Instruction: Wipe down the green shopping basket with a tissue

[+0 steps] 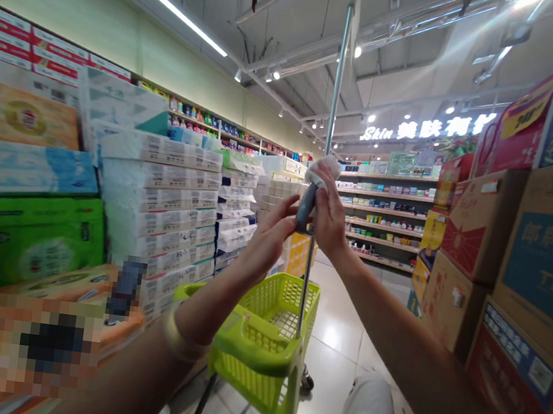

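An upright metal pole (340, 74) rises in front of me beside a lime-green shopping cart (258, 359). Fixed on the pole is a dark grey rounded plastic handle (306, 207). My left hand (270, 233) grips this piece from the left, thumb and fingers at its edge. From the right, my right hand (331, 222) presses a crumpled white tissue (324, 171) against the handle's top and the pole. Part of the pole is hidden behind the tissue and fingers. A pale bracelet circles my left wrist.
Stacked white packs (166, 200) and a green tissue pack (38, 238) line the left side. Cardboard boxes (476, 225) are piled on the right. Stocked shelves (382, 206) stand at the back. Pale floor tiles (336, 335) run between the stacks. A patch at lower left is pixelated.
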Available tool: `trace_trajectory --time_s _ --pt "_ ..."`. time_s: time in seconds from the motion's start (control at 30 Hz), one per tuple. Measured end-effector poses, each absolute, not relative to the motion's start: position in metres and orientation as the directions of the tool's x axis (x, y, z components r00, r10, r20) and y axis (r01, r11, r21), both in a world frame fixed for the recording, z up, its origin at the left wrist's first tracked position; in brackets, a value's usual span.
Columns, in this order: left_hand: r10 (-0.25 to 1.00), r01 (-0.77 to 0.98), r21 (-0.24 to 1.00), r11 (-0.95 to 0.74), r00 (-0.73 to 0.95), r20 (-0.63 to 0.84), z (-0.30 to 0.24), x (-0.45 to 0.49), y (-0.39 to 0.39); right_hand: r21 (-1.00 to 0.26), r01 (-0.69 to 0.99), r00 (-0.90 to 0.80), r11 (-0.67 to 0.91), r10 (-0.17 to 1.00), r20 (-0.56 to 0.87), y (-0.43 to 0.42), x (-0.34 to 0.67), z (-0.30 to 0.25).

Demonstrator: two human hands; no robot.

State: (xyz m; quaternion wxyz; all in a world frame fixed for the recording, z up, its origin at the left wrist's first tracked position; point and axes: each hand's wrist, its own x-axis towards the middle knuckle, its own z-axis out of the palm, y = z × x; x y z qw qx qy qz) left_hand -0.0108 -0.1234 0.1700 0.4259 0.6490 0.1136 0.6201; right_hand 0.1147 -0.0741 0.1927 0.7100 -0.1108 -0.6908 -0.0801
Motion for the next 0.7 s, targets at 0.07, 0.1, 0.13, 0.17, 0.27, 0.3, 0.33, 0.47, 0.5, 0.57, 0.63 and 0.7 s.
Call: trace_trajectory --time_s 0.07,0.1,0.13,0.17,0.27,0.3,0.33,0.47,0.5,0.57,0.63,0.7 --pt "0.682 -0.435 0.703 -0.563 0.236 0.692 0.172 -0.005 -0.126 0.046 0.295 -0.104 0.954 -0.016 0.994 -0.093 0.117 0.186" --pt "0.681 -0.458 0.699 -0.550 0.238 0.692 0.172 -0.004 -0.127 0.079 0.304 -0.172 0.949 -0.026 0.985 -0.102 0.119 0.182" --pt "0.680 -0.479 0.691 -0.541 0.234 0.695 0.172 -0.003 -0.128 0.110 0.314 -0.238 0.943 -0.034 0.971 -0.109 0.121 0.179" --pt "0.680 -0.498 0.683 -0.534 0.227 0.697 0.172 -0.003 -0.129 0.144 0.322 -0.301 0.936 -0.043 0.953 -0.114 0.122 0.176" --pt "0.678 -0.528 0.676 -0.514 0.233 0.697 0.171 -0.006 -0.130 0.242 0.320 -0.442 0.916 -0.082 0.893 -0.120 0.128 0.175" --pt "0.673 -0.523 0.676 -0.518 0.238 0.700 0.170 -0.008 -0.130 0.266 0.316 -0.466 0.911 -0.095 0.879 -0.119 0.129 0.177" --pt "0.665 -0.516 0.674 -0.529 0.241 0.707 0.169 -0.009 -0.130 0.280 0.315 -0.482 0.907 -0.101 0.870 -0.117 0.131 0.181" --pt "0.633 -0.476 0.665 -0.576 0.255 0.731 0.165 -0.010 -0.127 0.224 0.386 -0.408 0.895 -0.053 0.912 -0.098 0.139 0.199" --pt "0.629 -0.460 0.666 -0.587 0.259 0.733 0.164 -0.010 -0.127 0.192 0.409 -0.355 0.892 -0.039 0.934 -0.093 0.140 0.202" --pt "0.623 -0.419 0.669 -0.614 0.263 0.737 0.163 -0.008 -0.126 0.125 0.427 -0.238 0.896 -0.022 0.971 -0.081 0.139 0.202" --pt "0.613 -0.385 0.666 -0.639 0.269 0.743 0.163 -0.008 -0.125 0.057 0.406 -0.128 0.912 -0.005 0.992 -0.072 0.135 0.195" --pt "0.601 -0.366 0.665 -0.651 0.286 0.746 0.164 -0.008 -0.125 -0.030 0.363 -0.017 0.931 0.039 0.999 -0.066 0.128 0.184"
